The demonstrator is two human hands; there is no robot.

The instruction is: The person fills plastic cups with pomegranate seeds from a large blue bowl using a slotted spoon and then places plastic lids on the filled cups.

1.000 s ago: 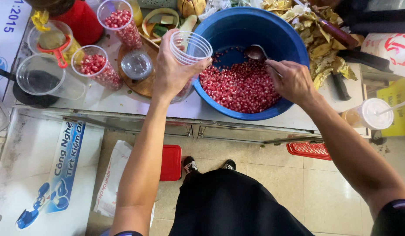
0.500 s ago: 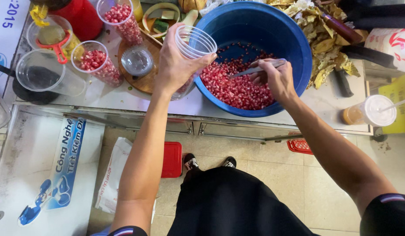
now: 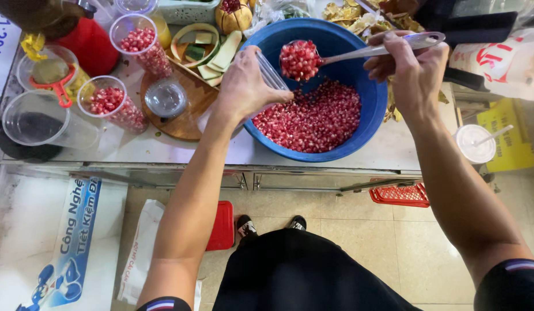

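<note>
seeds heaped on the spoon [image 3: 301,59], its handle running rightward into the closed right hand [image 3: 414,69], hang just right of the tilted clear cup [image 3: 271,70] gripped by the left hand [image 3: 246,86] over the blue bowl [image 3: 370,109] on the bench [image 3: 163,151].

Black short sleeves [image 3: 517,282] with striped hems, black trousers [image 3: 301,276], dark shoes [image 3: 246,226].

Open room above red seeds in round blue plastic bowl [image 3: 359,124]. Left side crowded: seed-filled clear plastic cups [image 3: 114,106], round wooden board [image 3: 183,115]. Right: lidded white cup [image 3: 475,144].
</note>
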